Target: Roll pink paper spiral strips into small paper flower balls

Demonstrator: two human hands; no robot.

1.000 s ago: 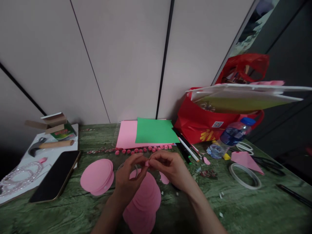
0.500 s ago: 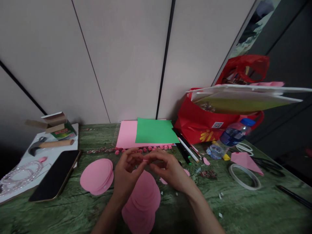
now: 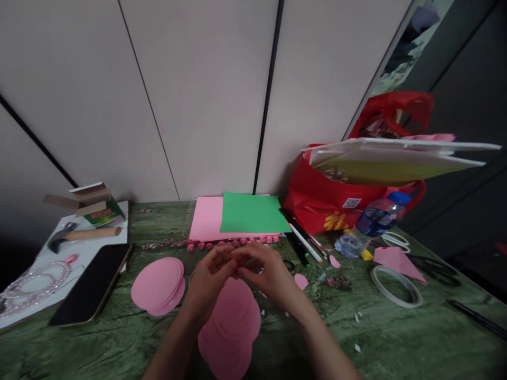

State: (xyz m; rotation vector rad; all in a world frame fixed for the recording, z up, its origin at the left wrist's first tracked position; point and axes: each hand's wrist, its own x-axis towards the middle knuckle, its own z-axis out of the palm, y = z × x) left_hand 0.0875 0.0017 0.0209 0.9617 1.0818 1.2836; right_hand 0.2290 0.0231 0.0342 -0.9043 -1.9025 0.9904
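My left hand and my right hand meet above the table with fingertips together, both closed in a pinch. Between them is a small pink piece of paper, mostly hidden by the fingers. Right below lies a stack of pink paper circles. A second pile of pink paper circles rests left of my left hand. Beyond the fingertips runs a row of small pink rolled pieces. A pink paper scrap sits beside my right hand.
Green paper overlaps pink sheets at the back. Pens, a red bag, a water bottle, tape and scissors are on the right. A phone and hammer lie left.
My hands have drawn closer together, with the fingers curled further in. The pink piece that showed at the fingertips is now mostly covered.
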